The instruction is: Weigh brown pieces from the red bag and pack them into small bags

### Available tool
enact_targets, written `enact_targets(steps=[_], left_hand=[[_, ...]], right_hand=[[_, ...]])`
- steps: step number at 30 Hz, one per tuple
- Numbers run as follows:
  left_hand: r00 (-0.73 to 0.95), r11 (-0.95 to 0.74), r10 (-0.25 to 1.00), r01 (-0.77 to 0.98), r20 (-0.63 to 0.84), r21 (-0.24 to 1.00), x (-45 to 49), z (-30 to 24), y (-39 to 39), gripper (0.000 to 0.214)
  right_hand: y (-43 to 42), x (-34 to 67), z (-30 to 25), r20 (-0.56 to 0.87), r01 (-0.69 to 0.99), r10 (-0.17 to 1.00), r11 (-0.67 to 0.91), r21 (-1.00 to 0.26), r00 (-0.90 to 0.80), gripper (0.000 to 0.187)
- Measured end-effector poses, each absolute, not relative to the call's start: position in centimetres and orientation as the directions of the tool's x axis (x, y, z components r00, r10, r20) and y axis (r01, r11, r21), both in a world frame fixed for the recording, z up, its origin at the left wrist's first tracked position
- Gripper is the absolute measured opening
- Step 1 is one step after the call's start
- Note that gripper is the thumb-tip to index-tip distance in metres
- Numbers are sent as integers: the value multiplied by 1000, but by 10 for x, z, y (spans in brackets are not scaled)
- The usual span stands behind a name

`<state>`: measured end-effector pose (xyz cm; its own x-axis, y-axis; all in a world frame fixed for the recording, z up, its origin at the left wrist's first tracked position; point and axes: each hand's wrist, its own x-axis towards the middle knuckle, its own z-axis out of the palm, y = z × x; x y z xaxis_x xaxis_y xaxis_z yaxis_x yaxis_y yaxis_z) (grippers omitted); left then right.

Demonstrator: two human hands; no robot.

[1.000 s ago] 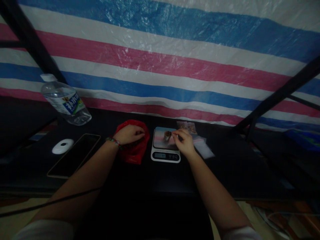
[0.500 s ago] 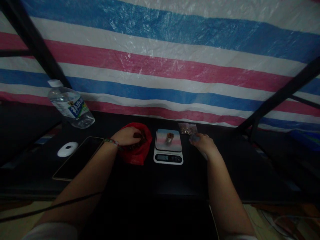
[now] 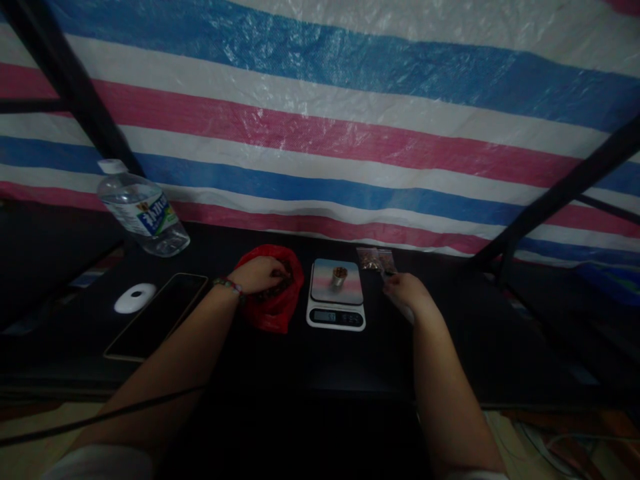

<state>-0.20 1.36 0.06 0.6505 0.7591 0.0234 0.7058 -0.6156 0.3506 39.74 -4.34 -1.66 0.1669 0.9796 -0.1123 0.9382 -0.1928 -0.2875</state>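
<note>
Red bag (image 3: pixel 277 319) and left hand (image 3: pixel 256 275): left of the frame's centre, below mid-height; fingers bent within the bag's open mouth, over dark contents. Whether they grip any cannot be told.
Right hand (image 3: pixel 411 293): right of centre; fingers drawn together at the edge of some clear plastic (image 3: pixel 404 309), part of which lies beneath the palm. A pinch seems likely but cannot be confirmed.
Cup (image 3: pixel 339 279): small, metallic, upright, holding brown pieces; stands on the plate of the scale (image 3: pixel 336 321), between the hands and touching neither.
Readout: lower edge of the scale, figures too dim to read.
Packets (image 3: pixel 376 259): two, with brown contents, just above the right hand in the frame.
Hazards: a sideways brush by either hand could topple the cup and scatter its pieces; a tug on the bag's soft rim could spill its contents; a hand leaning on the plate would falsify the weight.
Phone (image 3: pixel 159 317): lower left, with a white case (image 3: pixel 135 298) at its edge.
Bottle (image 3: pixel 150 217): farther up, at left.
Striped sheet (image 3: pixel 320 133): background, upper half.
</note>
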Motion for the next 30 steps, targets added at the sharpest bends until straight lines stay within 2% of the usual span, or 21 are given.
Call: enact_targets(steps=[4, 8, 11, 13, 16, 19, 21, 24, 27, 30], left_hand=[[637, -598, 771, 720, 6, 351, 0, 3, 12, 24], [604, -576, 796, 733, 42, 362, -2, 0, 14, 23], [610, -600, 787, 722, 95, 345, -3, -2, 15, 25], [609, -616, 781, 711, 139, 340, -3, 0, 14, 32], [587, -637, 770, 681, 250, 363, 3, 6, 8, 43], [586, -677, 735, 613, 341, 407, 11, 14, -1, 39], [588, -682, 729, 583, 350, 441, 16, 16, -6, 39], [558, -669, 740, 550, 376, 500, 19, 15, -11, 37], [513, -598, 778, 428, 363, 678, 18, 12, -14, 36], [581, -416, 774, 170, 249, 893, 18, 9, -18, 54]], right_hand=[[-45, 395, -8, -93, 929, 968, -249, -273, 232, 23], [-48, 392, 0, 197, 923, 929, -251, -292, 314, 29], [-52, 385, 4, 451, 893, 844, -69, -445, 290, 33], [-56, 375, 9, 545, 813, 792, 110, -572, 276, 34], [-66, 347, 21, 562, 623, 792, 320, -714, 237, 28], [-76, 307, 35, 554, 472, 831, 470, -746, 48, 21], [-79, 281, 41, 552, 399, 832, 527, -750, -59, 17], [-78, 249, 37, 543, 351, 830, 550, -757, -130, 14], [-76, 231, 21, 538, 356, 835, 541, -762, -118, 13], [-77, 224, 2, 537, 394, 839, 524, -756, -85, 14]])
